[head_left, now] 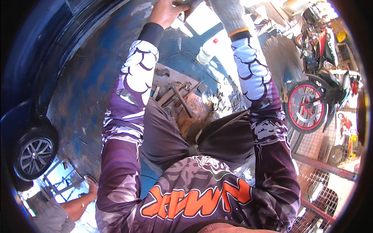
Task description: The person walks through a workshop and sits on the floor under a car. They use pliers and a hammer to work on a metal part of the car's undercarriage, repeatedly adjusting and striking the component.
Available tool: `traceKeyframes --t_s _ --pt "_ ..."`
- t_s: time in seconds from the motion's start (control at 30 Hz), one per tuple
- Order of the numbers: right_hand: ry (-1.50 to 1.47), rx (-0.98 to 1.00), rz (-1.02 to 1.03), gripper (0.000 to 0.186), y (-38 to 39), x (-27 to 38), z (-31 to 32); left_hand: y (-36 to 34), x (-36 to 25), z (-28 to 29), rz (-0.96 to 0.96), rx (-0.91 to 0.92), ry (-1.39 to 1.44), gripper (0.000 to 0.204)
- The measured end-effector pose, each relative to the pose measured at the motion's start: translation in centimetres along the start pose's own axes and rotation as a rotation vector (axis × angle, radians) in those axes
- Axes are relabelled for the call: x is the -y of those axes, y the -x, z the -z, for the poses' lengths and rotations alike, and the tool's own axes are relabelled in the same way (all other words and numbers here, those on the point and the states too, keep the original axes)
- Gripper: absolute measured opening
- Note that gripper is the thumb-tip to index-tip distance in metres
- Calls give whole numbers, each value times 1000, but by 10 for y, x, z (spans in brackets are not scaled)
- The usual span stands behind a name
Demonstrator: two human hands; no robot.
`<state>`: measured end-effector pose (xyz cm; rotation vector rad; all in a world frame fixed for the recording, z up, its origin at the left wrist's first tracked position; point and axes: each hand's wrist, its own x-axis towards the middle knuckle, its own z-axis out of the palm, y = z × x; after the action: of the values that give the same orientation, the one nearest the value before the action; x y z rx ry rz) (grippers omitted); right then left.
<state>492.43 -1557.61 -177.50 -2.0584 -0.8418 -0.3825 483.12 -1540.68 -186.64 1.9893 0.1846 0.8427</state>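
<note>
My left hand (166, 12) is bare and reaches to the top edge. Its thumb and fingers close around a small dark piece (190, 8) whose kind I cannot make out. Close beside it is my right hand (228, 14), in a pale knit glove with an orange cuff; its fingers run past the edge of the picture. Bright, washed-out light hides what lies between the hands. Nearer me, between my knees, several metal bars (179, 97) lie on a worn board (196, 105). A clear bottle (208, 52) with a red cap stands beyond them.
At left is a dark blue car with a wheel (35, 158). A person's bare leg (79, 206) shows at lower left, beside a metal frame (64, 174). A motorcycle with a red-rimmed wheel (307, 105) stands right, near wire mesh (316, 174). Thin cable (178, 53) crosses the floor.
</note>
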Motion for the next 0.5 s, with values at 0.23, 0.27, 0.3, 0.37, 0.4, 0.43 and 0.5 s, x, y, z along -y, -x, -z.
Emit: traceKeyframes --t_s 0.23,0.27,0.3,0.37,0.4,0.43,0.5 --pt "-263 102 -110 36 5 -6 -2 -3 28 70 102 9 124 14" --pt "-290 112 -113 35 6 -8 -3 12 39 85 113 -1 77 15" --pt "-282 148 -12 37 6 -12 -4 33 53 95 -24 -60 -103 26" --pt "-264 219 192 39 8 -19 -8 87 90 108 146 -99 -34 23" --pt "-306 163 -24 38 12 -24 -8 122 113 105 323 -122 33 17" --pt "-373 160 -41 38 16 -30 -11 158 137 101 456 -114 40 13" --pt "-493 165 -65 37 33 -45 -19 234 185 83 637 -137 41 13"
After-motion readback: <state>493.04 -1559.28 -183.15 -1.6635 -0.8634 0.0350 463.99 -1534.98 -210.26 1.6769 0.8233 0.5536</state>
